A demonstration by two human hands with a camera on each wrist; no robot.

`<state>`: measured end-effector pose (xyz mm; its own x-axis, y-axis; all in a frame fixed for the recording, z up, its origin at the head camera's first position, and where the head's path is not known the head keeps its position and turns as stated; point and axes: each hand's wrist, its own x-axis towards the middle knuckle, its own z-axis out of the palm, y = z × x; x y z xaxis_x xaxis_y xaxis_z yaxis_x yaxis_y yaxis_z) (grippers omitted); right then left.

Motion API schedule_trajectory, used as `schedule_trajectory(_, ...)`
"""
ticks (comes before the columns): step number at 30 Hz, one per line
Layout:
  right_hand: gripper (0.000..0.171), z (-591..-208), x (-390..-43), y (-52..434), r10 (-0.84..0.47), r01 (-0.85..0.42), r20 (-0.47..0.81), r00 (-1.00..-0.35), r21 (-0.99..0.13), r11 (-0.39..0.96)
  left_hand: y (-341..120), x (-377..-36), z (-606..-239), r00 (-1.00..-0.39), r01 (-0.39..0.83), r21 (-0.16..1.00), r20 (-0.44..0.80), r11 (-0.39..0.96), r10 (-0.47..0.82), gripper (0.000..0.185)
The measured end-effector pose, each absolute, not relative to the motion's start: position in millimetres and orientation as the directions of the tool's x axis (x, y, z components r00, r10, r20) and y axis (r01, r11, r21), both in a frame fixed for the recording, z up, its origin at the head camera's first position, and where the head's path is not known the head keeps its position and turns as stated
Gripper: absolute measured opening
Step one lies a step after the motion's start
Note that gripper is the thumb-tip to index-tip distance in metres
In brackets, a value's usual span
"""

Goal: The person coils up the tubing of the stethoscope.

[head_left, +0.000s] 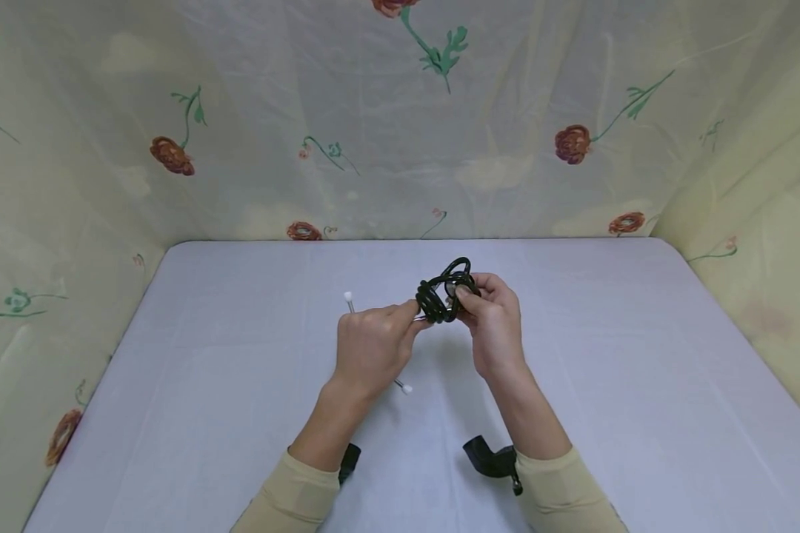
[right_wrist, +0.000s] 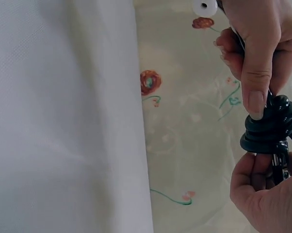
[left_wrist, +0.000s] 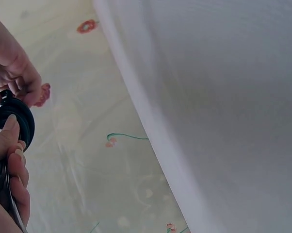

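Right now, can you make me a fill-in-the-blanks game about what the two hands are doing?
1. Both hands hold a coiled tube whose colour is ____.
2. The left hand and the right hand are above a table covered in a plain ____ cloth.
3. The curtain behind the table is printed with ____.

Missing words: black; white; flowers

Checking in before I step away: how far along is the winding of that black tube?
Most of the black tube already sits in a tight coil. Both hands, left and right, hold it above the table. The white-tipped metal arms still stick out loose, so tucking them looks left.
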<state>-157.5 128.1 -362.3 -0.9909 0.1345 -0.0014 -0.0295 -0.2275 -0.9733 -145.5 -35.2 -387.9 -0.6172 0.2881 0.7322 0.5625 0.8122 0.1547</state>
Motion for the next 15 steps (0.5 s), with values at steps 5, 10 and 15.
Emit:
schedule_trajectory(5,0.010,-362.9,-157.0,124.0,0.179,-0.072,0.026,-0.984,-0.964,-0.255,-34.0,-145.7,-388.6,-0.614,0.569,0.163,0.736,0.806,0.285,0.020)
schedule_trajectory(10,0.011,-362.6,-156.3,122.8,0.177,-0.094,0.051,-0.983,-0.966,-0.241,-33.7,-145.2,-388.9,-0.622,0.570,0.184,0.733,0.801,0.275,0.019)
schedule_trajectory(15,0.012,-360.7,-155.4,125.1,0.140,-0.096,0.065,-0.988,-0.969,-0.226,-33.9,-145.1,-388.4,-0.646,0.568,0.223,0.718,0.792,0.261,0.019)
